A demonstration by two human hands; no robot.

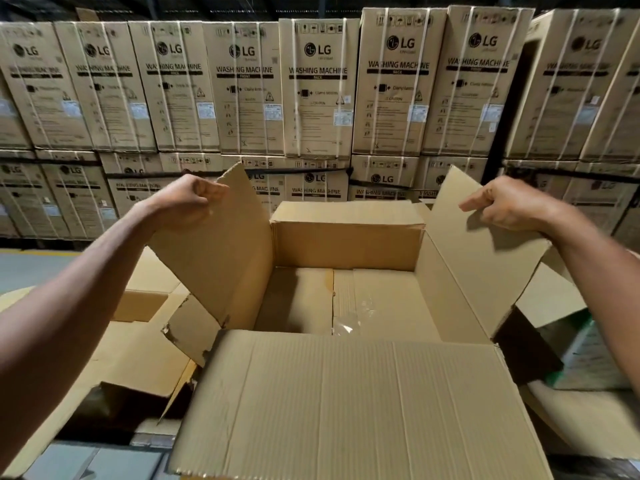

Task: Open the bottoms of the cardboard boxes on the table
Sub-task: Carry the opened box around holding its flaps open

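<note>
1. Head view, the only one. Landmark: the plain brown corrugated cardboard box (346, 244), standing open-end up at centre frame, right in front of the person.
2. All four flaps are out. The near flap (346, 403) is folded down towards the camera. The far flap (346, 211) is folded back at the box's far rim. The left side flap (221, 251) and right side flap (485, 258) stand up, tilted outward.
3. Left hand (188, 199): fingers curled, pinching the top edge of the left side flap.
4. Right hand (502, 202): fingers curled over the top edge of the right side flap, index pointing inward. Looks like a grip; the thumb side is hidden.
5. Inside the box: the lower flaps are closed, with a clear tape strip (346, 323) along their seam.
6. Left of the box: more flattened or open brown cardboard boxes (138, 306). Right of it: a green-and-white package (588, 358), partly hidden.
7. Behind the box: a wall of stacked, strapped LG washing-machine cartons (318, 84).
8. Step, my read: spreading the side flaps of this box, nearly done.
9. Next, my read: push both side flaps fully outward and down, then release. The taped seam below probably needs splitting. Watch the torn lower corner of the left side flap.
</note>
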